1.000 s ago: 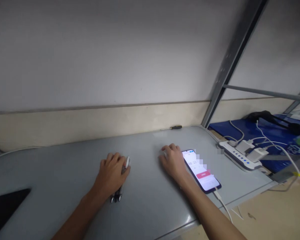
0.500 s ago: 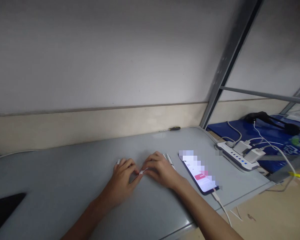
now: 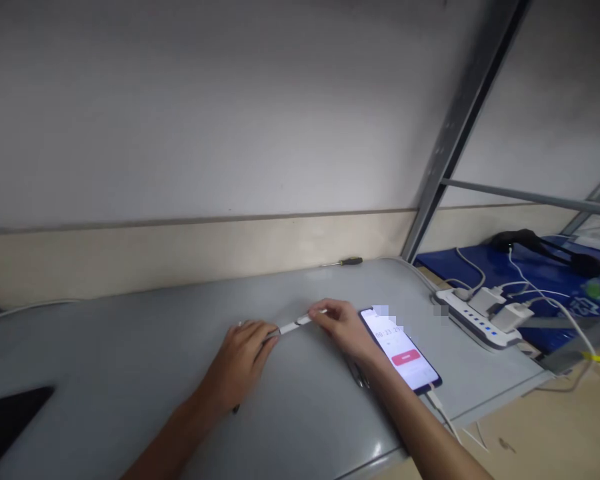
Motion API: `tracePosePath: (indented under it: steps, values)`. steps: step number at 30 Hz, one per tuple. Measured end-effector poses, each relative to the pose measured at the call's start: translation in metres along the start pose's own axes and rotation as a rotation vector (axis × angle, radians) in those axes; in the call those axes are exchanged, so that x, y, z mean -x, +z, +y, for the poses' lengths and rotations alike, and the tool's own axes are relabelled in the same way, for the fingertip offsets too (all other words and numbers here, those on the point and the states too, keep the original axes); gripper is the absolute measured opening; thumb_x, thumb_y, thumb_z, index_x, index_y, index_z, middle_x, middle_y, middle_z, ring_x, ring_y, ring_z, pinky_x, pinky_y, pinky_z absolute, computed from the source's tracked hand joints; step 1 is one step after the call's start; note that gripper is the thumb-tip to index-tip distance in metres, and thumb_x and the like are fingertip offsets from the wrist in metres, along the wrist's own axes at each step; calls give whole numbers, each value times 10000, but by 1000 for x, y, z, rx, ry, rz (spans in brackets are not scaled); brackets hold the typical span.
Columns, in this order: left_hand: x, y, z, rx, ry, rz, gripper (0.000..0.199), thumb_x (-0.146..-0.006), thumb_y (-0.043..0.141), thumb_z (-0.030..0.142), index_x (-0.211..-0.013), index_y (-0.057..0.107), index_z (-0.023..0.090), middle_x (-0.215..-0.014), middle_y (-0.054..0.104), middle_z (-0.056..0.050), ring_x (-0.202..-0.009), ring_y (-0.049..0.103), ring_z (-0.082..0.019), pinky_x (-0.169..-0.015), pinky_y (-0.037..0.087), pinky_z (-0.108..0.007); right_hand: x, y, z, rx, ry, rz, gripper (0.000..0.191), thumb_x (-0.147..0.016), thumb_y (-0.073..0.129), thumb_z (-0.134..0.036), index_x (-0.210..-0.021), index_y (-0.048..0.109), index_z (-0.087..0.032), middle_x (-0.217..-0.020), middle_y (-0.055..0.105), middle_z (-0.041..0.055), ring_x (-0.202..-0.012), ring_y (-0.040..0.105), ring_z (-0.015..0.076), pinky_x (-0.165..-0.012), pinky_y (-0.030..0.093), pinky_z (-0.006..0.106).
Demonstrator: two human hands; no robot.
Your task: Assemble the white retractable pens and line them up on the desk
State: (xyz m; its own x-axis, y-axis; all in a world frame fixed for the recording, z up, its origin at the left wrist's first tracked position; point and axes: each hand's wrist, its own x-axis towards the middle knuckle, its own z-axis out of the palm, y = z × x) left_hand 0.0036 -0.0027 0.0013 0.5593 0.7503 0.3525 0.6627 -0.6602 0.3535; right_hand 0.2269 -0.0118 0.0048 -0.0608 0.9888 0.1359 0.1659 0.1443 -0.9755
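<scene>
A slim white pen-like stick (image 3: 289,327) spans the gap between my hands, with a dark mark around its middle. Its left end goes into the curled fingers of my left hand (image 3: 245,357), which is closed on it. My right hand (image 3: 344,328) pinches the other end between thumb and fingers. Whether the stick is one piece or two parts meeting at the dark mark, I cannot tell. Beneath my right wrist a small shiny silver object (image 3: 360,379) shows in part. A small dark tip (image 3: 237,409) sticks out below my left hand.
A lit phone (image 3: 403,350) on a charging cable lies right of my right hand. Beyond it is a white power strip (image 3: 477,319) with plugged-in chargers. A screwdriver (image 3: 350,261) rests at the grey table's (image 3: 130,360) back edge. Something black (image 3: 15,420) is at lower left.
My hands have moved apart, the right one to the right. The white stick now stretches between them, where before only a small white bit showed at the fingertips.
</scene>
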Motion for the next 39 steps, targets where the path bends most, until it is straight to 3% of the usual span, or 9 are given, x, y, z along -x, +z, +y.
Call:
tracePosePath:
  steps: [3,6,11,17,22,27,31,35,39]
  values:
    - [-1,0,-2,-30,19,18,299,-993,341,307,-925,613,203,-849,667,-18,-811,591,-192,-766,395,-346,2,-1,-1,-4,55,-73,346,-875,555,-441,-686,594,-154,-543,399,-55,-510,329,83,-504,228,238]
    - [-1,1,-3,-52,29,36,309,-995,325,297,-912,609,207,-834,662,-16,-801,586,-186,-751,395,-332,4,0,-2,42,54,-102,429,-882,527,-479,-593,497,-163,-540,352,-55,-508,292,78,-501,205,243]
    - [-1,-1,-4,-101,30,70,303,-994,309,281,-936,597,206,-844,649,-18,-818,567,-184,-758,387,-331,2,0,0,70,90,-147,453,-877,508,-537,-651,616,-159,-536,417,-36,-496,320,92,-490,211,248]
    - [-2,-6,-4,-205,86,98,311,-981,308,230,-784,547,198,-726,600,-20,-732,488,-186,-694,353,-325,2,1,4,-183,254,-215,452,-865,515,-546,-659,615,-157,-512,405,-33,-458,299,92,-451,185,242]
    - [0,-7,0,-205,87,129,278,-901,320,79,-692,464,194,-660,562,-13,-685,461,-182,-667,336,-322,5,-2,3,-31,76,-259,412,-893,498,-517,-694,591,-168,-546,382,-41,-494,311,97,-485,224,240]
    - [1,-2,-4,-103,1,123,278,-889,318,73,-684,459,195,-636,537,-4,-686,475,-178,-666,359,-307,8,1,2,190,-190,-103,279,-905,527,-404,-862,674,-171,-754,606,18,-688,494,143,-634,365,251]
    - [1,0,-8,-70,-38,82,293,-958,321,187,-738,514,195,-683,568,-3,-729,492,-181,-715,369,-320,6,6,7,146,-166,-47,274,-872,582,-370,-1031,697,-179,-859,676,47,-740,564,167,-667,418,268]
    - [2,-1,-5,-70,-21,28,281,-994,307,246,-940,581,209,-804,623,-9,-811,516,-186,-781,352,-341,6,7,6,130,-165,-52,270,-906,535,-369,-850,699,-163,-811,692,49,-764,604,174,-693,440,275]
    - [2,-2,-3,-75,0,-12,300,-1003,293,258,-1087,580,230,-818,622,-10,-813,529,-181,-799,349,-337,7,6,6,125,-233,-6,162,-878,580,-301,-884,694,-187,-913,702,56,-860,625,184,-760,458,295]
